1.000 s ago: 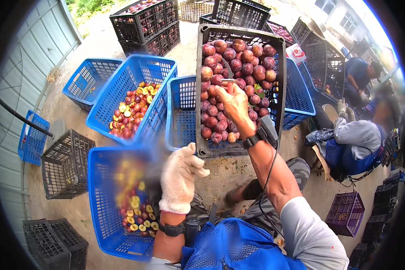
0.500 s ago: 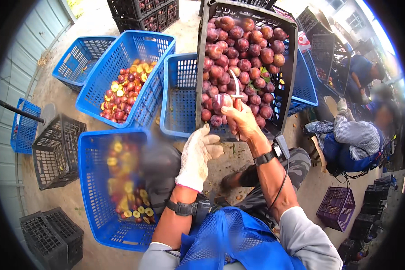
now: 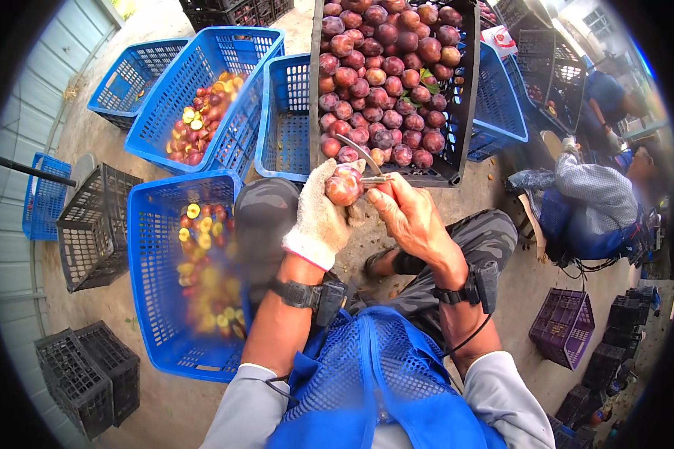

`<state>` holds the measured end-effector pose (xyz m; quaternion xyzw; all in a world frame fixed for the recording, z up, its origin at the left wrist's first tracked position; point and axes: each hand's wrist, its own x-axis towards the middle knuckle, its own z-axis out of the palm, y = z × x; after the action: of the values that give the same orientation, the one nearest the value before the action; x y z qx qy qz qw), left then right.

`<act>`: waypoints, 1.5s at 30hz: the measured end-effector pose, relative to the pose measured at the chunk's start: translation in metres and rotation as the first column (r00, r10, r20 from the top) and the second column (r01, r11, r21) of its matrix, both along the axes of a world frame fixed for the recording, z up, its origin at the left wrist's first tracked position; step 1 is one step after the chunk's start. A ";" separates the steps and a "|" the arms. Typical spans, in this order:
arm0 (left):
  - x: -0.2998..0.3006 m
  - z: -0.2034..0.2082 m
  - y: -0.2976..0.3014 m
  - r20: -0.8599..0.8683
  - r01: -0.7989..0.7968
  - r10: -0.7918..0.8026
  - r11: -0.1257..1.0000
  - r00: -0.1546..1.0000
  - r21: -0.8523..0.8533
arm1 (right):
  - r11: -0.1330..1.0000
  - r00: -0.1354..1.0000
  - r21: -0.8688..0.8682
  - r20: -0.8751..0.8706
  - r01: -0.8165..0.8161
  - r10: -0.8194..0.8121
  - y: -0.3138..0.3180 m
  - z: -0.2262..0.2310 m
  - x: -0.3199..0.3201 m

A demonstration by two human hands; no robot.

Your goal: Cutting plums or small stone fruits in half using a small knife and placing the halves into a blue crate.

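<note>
My left hand (image 3: pixel 320 215), in a white work glove, is closed around a red plum (image 3: pixel 344 187). Bare and closed, my right hand (image 3: pixel 410 217) grips a knife with a thin curved blade (image 3: pixel 362 154) and a metal crosspiece. The crosspiece touches or nearly touches the plum, and the blade arcs above it; the handle is hidden in my fingers. Just beyond both hands, a black crate (image 3: pixel 464 123) full of whole plums (image 3: pixel 393 63) is tilted toward me. To my left stands a blue crate (image 3: pixel 148 284) with cut plum halves (image 3: pixel 202 238), partly blurred.
Another blue crate (image 3: pixel 146 138) of cut plums stands far left, and a blue crate (image 3: pixel 266 142) sits beside the plum crate. Black crates (image 3: pixel 90 378) line the left. A co-worker (image 3: pixel 595 194) sits at right, near a purple crate (image 3: pixel 562 327). My knee (image 3: pixel 266 217) adjoins the left crate.
My right hand has drawn back from the plum crate with the knife and a plum. My left hand has moved up to meet it and now holds the plum.
</note>
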<state>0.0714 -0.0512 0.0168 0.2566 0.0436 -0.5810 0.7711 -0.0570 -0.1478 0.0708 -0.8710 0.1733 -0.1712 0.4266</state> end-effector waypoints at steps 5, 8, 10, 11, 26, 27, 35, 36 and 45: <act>-0.004 0.010 0.001 0.021 0.063 -0.066 0.992 0.998 0.112 | 0.996 0.999 -0.091 0.042 -0.013 0.017 0.008 -0.018 0.000; -0.006 0.008 0.003 0.049 0.078 -0.086 0.987 0.995 0.142 | 0.988 1.000 -0.157 0.016 -0.001 0.004 0.011 -0.016 -0.001; -0.009 0.013 0.004 0.046 0.043 -0.054 0.975 0.998 0.219 | 0.952 1.000 -0.307 -0.009 0.019 -0.023 0.012 -0.020 -0.001; -0.010 0.014 0.003 0.083 0.021 -0.043 0.969 0.996 0.245 | 0.953 0.999 -0.300 0.020 0.036 -0.032 0.014 -0.022 -0.002; -0.007 0.002 -0.004 0.180 -0.066 0.059 0.997 0.982 0.033 | 0.669 0.999 0.743 0.034 -0.016 -0.014 0.018 -0.028 0.001; -0.007 0.003 -0.007 0.120 -0.094 0.085 0.993 0.989 0.066 | 0.891 0.988 0.452 0.148 -0.031 -0.040 0.025 -0.031 0.008; 0.002 -0.003 -0.003 -0.026 -0.029 0.030 0.999 0.999 0.038 | 0.919 0.952 -0.247 0.063 0.307 -0.301 -0.039 -0.040 0.003; 0.000 0.001 -0.001 -0.011 -0.065 0.065 0.998 0.998 0.001 | 0.973 0.976 0.075 -0.018 0.218 -0.217 -0.025 -0.025 -0.006; -0.009 0.004 -0.005 -0.003 -0.094 0.094 0.995 0.996 0.033 | 0.980 0.999 0.195 -0.037 0.029 -0.022 0.036 -0.035 -0.021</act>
<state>0.0623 -0.0565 0.0203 0.2657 0.0669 -0.5438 0.7932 -0.0782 -0.1114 0.0358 -0.8255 0.2078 -0.1437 0.5048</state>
